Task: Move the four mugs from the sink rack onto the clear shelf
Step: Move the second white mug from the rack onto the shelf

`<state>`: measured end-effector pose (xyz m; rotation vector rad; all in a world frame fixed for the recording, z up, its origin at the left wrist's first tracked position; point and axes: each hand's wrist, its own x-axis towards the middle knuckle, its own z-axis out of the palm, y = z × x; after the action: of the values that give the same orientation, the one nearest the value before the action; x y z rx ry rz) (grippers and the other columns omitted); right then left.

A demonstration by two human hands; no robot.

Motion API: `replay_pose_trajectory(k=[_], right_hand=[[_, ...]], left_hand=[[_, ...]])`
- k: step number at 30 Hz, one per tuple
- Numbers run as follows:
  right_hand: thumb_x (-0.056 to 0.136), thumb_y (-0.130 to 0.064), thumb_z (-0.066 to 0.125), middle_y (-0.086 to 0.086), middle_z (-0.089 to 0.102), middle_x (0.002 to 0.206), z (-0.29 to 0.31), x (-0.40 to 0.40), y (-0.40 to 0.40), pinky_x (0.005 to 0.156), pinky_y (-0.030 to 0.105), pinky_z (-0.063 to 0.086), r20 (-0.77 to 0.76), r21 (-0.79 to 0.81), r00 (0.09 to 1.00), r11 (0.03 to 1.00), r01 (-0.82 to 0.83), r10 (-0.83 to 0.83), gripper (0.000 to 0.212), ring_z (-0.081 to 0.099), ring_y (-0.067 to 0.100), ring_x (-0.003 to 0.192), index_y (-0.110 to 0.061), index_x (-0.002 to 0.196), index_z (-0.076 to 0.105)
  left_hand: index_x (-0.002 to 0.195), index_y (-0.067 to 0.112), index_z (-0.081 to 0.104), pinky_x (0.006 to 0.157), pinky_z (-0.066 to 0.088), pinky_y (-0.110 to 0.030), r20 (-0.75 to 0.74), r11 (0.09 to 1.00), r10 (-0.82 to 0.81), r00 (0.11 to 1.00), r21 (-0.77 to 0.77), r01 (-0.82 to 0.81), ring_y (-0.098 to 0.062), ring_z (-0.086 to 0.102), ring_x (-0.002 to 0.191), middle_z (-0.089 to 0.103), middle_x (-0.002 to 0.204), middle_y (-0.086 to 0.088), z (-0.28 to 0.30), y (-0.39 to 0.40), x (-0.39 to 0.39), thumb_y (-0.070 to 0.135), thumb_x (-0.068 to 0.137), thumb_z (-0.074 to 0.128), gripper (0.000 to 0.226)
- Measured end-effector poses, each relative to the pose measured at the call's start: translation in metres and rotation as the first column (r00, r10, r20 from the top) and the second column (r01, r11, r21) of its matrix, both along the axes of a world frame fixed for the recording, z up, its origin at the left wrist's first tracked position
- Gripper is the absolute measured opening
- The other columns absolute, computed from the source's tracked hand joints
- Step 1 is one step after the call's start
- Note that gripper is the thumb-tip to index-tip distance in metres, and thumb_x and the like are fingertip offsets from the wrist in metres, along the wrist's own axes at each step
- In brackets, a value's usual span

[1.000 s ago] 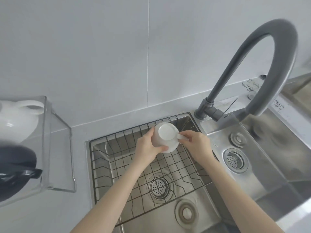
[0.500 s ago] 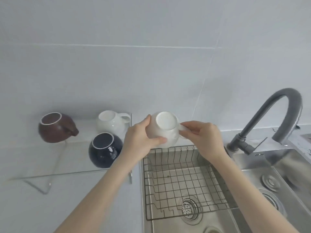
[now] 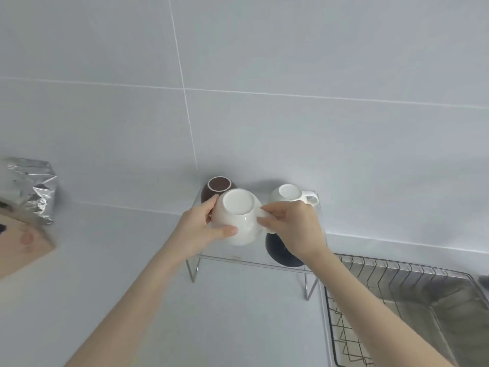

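Note:
I hold a white mug upside down, its base facing me, over the clear shelf. My left hand grips its left side and my right hand pinches its handle on the right. Three mugs stand upside down on the shelf: a brown mug at the back left, partly behind the held one, a second white mug at the back right, and a dark mug at the front right, mostly hidden by my right hand. The wire sink rack at the lower right holds no mugs.
A silver foil bag and a wooden board sit on the counter at the far left. The shelf stands on thin metal legs beside the sink's left edge. A tiled wall rises directly behind the shelf.
Both hands carried the white mug up out of the sink rack and leftward to above the clear shelf. My view swung left, so the faucet left the frame.

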<state>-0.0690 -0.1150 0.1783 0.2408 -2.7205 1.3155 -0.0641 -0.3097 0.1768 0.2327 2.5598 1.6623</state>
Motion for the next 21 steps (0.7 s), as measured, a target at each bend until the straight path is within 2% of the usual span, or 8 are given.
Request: replay_pose_trajectory(k=[8, 12, 14, 16, 17, 21], right_hand=[[0.074, -0.025, 0.068, 0.011, 0.074, 0.072, -0.036, -0.011, -0.058, 0.075, 0.04, 0.054, 0.113, -0.013, 0.992, 0.998, 0.055, -0.054, 0.013, 0.065, 0.031, 0.076, -0.017, 0.082, 0.073], [0.074, -0.028, 0.067, 0.013, 0.072, 0.069, -0.047, -0.014, -0.068, 0.075, 0.041, 0.054, 0.148, -0.009, 0.986, 0.997, 0.077, -0.075, 0.014, 0.064, 0.034, 0.075, -0.016, 0.078, 0.073], [0.074, -0.028, 0.067, 0.013, 0.072, 0.068, -0.05, -0.016, -0.07, 0.075, 0.042, 0.054, 0.159, -0.009, 0.983, 0.996, 0.091, -0.089, 0.014, 0.064, 0.033, 0.074, -0.017, 0.079, 0.073], [0.074, -0.028, 0.067, 0.008, 0.073, 0.069, -0.051, -0.016, -0.071, 0.075, 0.042, 0.054, 0.164, -0.006, 0.982, 0.995, 0.098, -0.095, 0.013, 0.065, 0.03, 0.075, -0.019, 0.081, 0.074], [0.074, -0.027, 0.067, 0.005, 0.073, 0.069, -0.052, -0.016, -0.072, 0.076, 0.042, 0.054, 0.17, -0.009, 0.98, 0.994, 0.106, -0.103, 0.013, 0.066, 0.028, 0.076, -0.02, 0.082, 0.074], [0.074, -0.027, 0.068, 0.0, 0.073, 0.071, -0.054, -0.014, -0.074, 0.076, 0.039, 0.055, 0.171, -0.033, 0.977, 0.99, 0.138, -0.13, 0.014, 0.067, 0.024, 0.076, -0.02, 0.084, 0.074]], left_hand=[[0.114, 0.034, 0.055, 0.106, 0.041, -0.042, 0.136, 0.999, -0.032, 0.99, -0.022, 0.036, -0.012, 0.056, 0.116, 0.063, 0.121, 0.006, -0.033, -0.055, -0.018, 0.041, 0.05, 0.077, 0.068], [0.126, 0.025, 0.048, 0.107, 0.039, -0.042, 0.17, 0.996, -0.055, 0.984, -0.058, 0.065, -0.014, 0.054, 0.119, 0.06, 0.126, 0.004, -0.05, -0.067, -0.027, 0.047, 0.049, 0.076, 0.085], [0.125, 0.027, 0.047, 0.108, 0.038, -0.041, 0.177, 0.995, -0.058, 0.983, -0.065, 0.07, -0.013, 0.052, 0.12, 0.058, 0.127, 0.005, -0.054, -0.069, -0.029, 0.047, 0.05, 0.075, 0.082], [0.119, 0.038, 0.046, 0.108, 0.038, -0.04, 0.19, 0.994, -0.059, 0.98, -0.08, 0.075, -0.013, 0.052, 0.121, 0.057, 0.127, 0.007, -0.057, -0.069, -0.03, 0.047, 0.05, 0.073, 0.074], [0.121, 0.039, 0.045, 0.109, 0.037, -0.039, 0.195, 0.993, -0.061, 0.979, -0.085, 0.079, -0.013, 0.051, 0.122, 0.056, 0.128, 0.007, -0.059, -0.069, -0.031, 0.048, 0.05, 0.073, 0.077], [0.141, 0.02, 0.027, 0.113, 0.032, -0.037, 0.208, 0.99, -0.074, 0.975, -0.105, 0.097, -0.01, 0.041, 0.13, 0.045, 0.142, 0.004, -0.061, -0.071, -0.033, 0.049, 0.051, 0.073, 0.106]])
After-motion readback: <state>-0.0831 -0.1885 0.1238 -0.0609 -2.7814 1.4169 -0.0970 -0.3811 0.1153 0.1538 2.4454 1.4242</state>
